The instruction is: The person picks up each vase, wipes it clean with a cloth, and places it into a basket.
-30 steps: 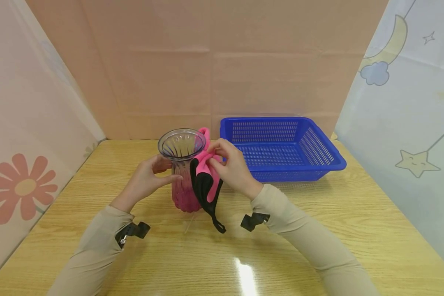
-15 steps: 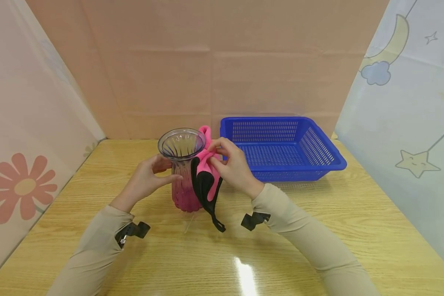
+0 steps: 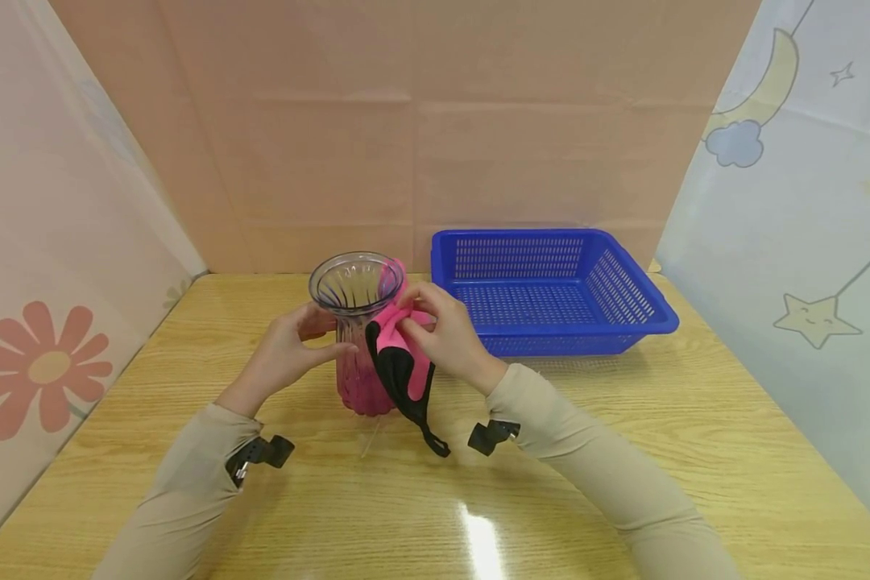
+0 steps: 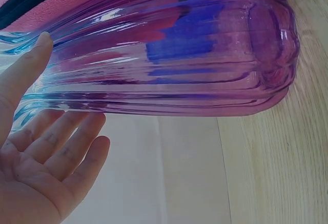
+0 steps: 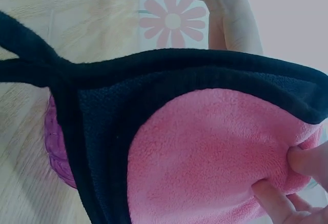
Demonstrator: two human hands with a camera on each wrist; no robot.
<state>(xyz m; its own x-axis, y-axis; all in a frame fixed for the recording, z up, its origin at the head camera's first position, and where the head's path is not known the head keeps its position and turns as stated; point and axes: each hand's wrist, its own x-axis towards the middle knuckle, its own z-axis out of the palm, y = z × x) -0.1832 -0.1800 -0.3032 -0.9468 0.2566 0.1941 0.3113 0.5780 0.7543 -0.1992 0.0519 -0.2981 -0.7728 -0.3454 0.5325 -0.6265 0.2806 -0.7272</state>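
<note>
The right grip [image 3: 445,326] is pinching the pink part of a pink-and-black fleece cloth [image 3: 396,370] between thumb and fingertips, almost fully closed on gathered fabric. The cloth is hanging at the right of the ribbed glass vase [image 3: 355,383], along its outer wall, with some pink showing behind the rim; whether any of it is reaching inside cannot be confirmed. The left grip [image 3: 290,342] is spanning the vase below its flared rim, thumb at the front and fingers behind, parted by the glass's width and appearing to hold it lightly.

Risks, as judged: the vase could be tipping if the cloth is dragging on the rim while the left hold is staying this light. Smooth glass could be slipping under the thumb. The pinch is taking only a small fold, so the fabric could be pulling free. The cloth's black hanging loop [image 3: 435,441] is dangling in front of the vase's base and could be snagging.

The vase is standing upright on the wood-grain surface [image 3: 333,515]. Behind and right of it, a blue perforated plastic basket [image 3: 551,330] is sitting near the right grip, limiting movement that way. A plain peach backdrop [image 3: 297,145] is closing the space behind the vase.
</note>
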